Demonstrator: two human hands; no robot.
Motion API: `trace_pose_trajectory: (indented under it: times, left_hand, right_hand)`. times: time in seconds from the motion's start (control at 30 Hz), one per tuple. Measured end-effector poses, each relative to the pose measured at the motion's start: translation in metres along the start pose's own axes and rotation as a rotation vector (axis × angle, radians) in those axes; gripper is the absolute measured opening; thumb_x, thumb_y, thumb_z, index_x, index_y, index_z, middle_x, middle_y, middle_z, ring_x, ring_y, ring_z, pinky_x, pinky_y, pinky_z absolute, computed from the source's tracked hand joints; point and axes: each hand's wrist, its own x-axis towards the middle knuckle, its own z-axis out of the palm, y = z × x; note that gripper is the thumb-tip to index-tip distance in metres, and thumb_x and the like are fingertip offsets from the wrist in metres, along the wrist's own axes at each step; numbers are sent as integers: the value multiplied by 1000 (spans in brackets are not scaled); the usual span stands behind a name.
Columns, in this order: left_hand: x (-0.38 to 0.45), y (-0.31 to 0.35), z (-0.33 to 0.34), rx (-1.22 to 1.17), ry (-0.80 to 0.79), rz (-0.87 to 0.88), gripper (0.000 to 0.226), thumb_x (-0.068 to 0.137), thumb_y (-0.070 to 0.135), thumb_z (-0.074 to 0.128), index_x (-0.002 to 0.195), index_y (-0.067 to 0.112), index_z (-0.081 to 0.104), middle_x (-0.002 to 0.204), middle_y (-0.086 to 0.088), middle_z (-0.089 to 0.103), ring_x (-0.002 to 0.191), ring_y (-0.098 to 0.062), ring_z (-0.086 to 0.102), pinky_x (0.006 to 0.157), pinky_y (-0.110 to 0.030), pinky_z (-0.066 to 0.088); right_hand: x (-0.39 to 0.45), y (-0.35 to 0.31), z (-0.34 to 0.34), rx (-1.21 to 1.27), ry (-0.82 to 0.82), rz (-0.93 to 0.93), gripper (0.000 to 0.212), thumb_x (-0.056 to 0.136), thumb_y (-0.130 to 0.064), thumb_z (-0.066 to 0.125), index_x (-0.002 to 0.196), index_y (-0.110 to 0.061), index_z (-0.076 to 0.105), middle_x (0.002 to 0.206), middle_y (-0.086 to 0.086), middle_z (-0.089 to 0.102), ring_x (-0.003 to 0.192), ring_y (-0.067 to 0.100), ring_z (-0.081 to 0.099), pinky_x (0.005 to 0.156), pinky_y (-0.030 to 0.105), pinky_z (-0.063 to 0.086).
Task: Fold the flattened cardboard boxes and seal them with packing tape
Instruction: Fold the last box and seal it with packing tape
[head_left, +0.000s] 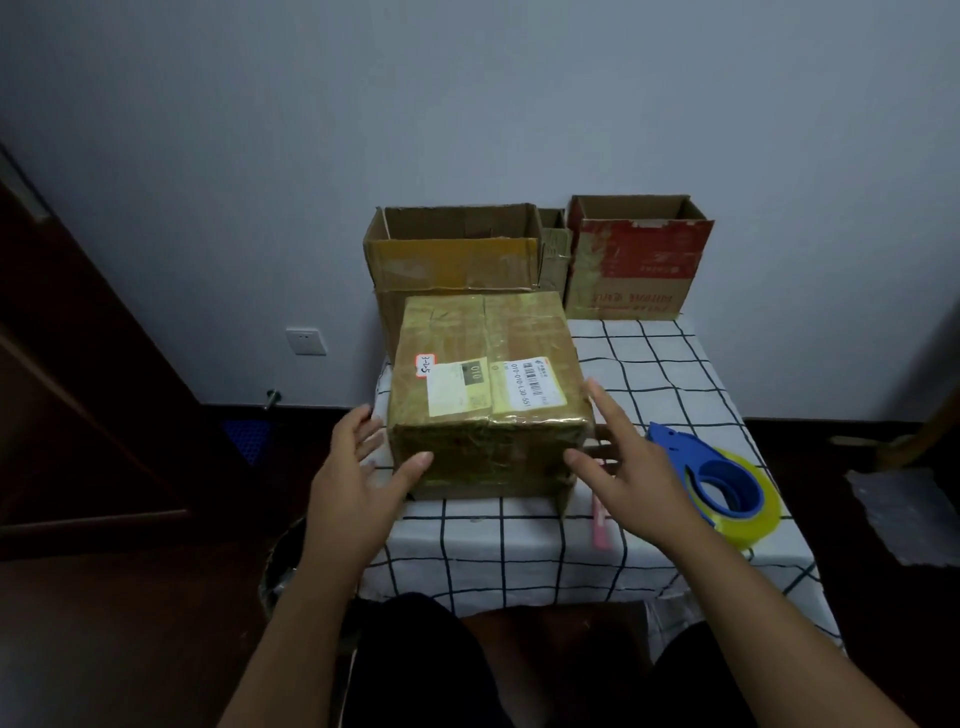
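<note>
At the centre of the frame a taped box (488, 395) sits closed on the checked table (665, 364), apparently sealed on top. Both the left hand (358, 467) and the right hand (628, 462) flank it, fingers spread, gripping nothing. Its label reads "010" and "010-010-L30-551"; a red sticker is handwritten, unclear. Behind, upper centre, two open boxes (457, 249) still look unsealed. The tape dispenser (722, 478) lies at right.

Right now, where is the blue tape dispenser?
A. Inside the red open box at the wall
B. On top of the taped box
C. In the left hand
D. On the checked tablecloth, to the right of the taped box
D: the tape dispenser lies on the checked tablecloth, right of the taped box and just beyond the right hand, which holds nothing.
</note>
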Motion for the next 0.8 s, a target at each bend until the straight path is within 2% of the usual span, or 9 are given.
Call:
trace_pose_trajectory:
  times: [0.07,0.13,0.2,0.27,0.33,0.4,0.53,0.63,0.8]
  left_hand:
    - [-8,15,3,215,108,135,76,83,39,74,146,16,37,143,4,44,133,-15,40,105,-34,35]
    - [-13,34,18,335,186,373,64,86,37,69,140,12,46,142,-7,48,133,-20,40,104,-36,35]
    - [-10,51,41,372,115,547,53,90,38,65,135,12,52,140,-8,52,132,-20,41,106,-36,33]
    - [0,63,68,426,-16,635,52,92,44,60,134,14,55,141,-6,54,133,-22,42,108,-35,31]
    - [10,71,89,527,-121,661,50,93,47,58,132,16,58,139,-4,56,131,-23,47,107,-36,34]
    - [17,75,101,598,-156,676,45,93,48,57,122,16,66,127,-2,64,118,-24,58,98,-37,43]
    - [19,70,105,682,-132,729,52,89,59,48,114,18,70,116,0,68,106,-22,61,90,-39,48]
    - [19,66,109,709,-93,751,49,89,55,50,111,16,70,111,-2,68,100,-24,63,85,-38,48]
    - [17,66,110,710,-81,770,50,89,54,50,112,15,69,111,-4,69,99,-24,63,84,-37,49]
  right_hand:
    - [-4,7,3,63,4,16,76,93,-38,64,141,-67,13,117,-10,68,87,13,71,82,43,58]
    - [-8,12,9,166,47,30,64,93,-33,66,142,-53,29,119,-13,67,96,7,69,88,40,57]
    - [-9,14,12,267,84,54,50,93,-25,66,135,-37,41,119,-14,66,99,0,67,88,32,57]
    - [-10,14,16,335,112,67,39,94,-18,65,126,-31,48,115,-11,68,99,-2,66,82,22,56]
    - [-11,15,19,334,140,55,29,95,-16,63,120,-29,53,111,-11,69,103,-3,64,79,20,54]
    - [-11,17,21,315,157,45,24,96,-18,61,115,-31,57,109,-13,68,104,-1,63,80,21,54]
    - [-11,22,20,355,134,20,23,98,-17,57,111,-36,61,109,-14,69,106,0,63,84,22,54]
    - [-12,24,21,383,121,14,33,99,-14,55,107,-45,57,111,-15,69,108,-1,62,87,24,54]
    - [-11,27,21,368,142,-4,30,101,-20,50,126,-36,58,109,-15,69,100,2,64,85,32,54]
